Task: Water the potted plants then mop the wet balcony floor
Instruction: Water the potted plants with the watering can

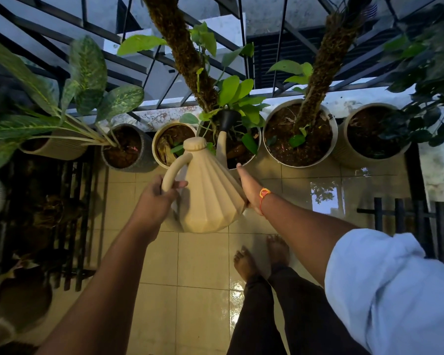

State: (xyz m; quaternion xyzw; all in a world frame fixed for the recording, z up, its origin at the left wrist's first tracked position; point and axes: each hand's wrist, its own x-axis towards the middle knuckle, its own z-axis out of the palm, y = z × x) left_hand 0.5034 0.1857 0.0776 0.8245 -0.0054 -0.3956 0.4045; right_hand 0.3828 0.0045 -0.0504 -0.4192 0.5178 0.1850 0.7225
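A beige ribbed watering can [207,190] is held tilted forward in the middle of the view. Its black rose [228,121] hangs over a pot with a moss pole and green leaves [237,149]. My left hand [162,196] grips the curved handle on the can's left. My right hand [249,187] presses flat against the can's right side, fingers straight. Other pots stand in a row along the railing: a small one with dry leaves [168,142], a dark ribbed one [124,147], a large pale one with a second moss pole [299,135] and another at the right [369,137].
The tiled floor [203,257] is wet and shiny, with a puddle reflection at the right [326,196]. My bare feet [262,254] stand behind the can. A black metal rack [69,221] with plants is at the left, another black stand [405,213] at the right. A railing [164,108] closes the far edge.
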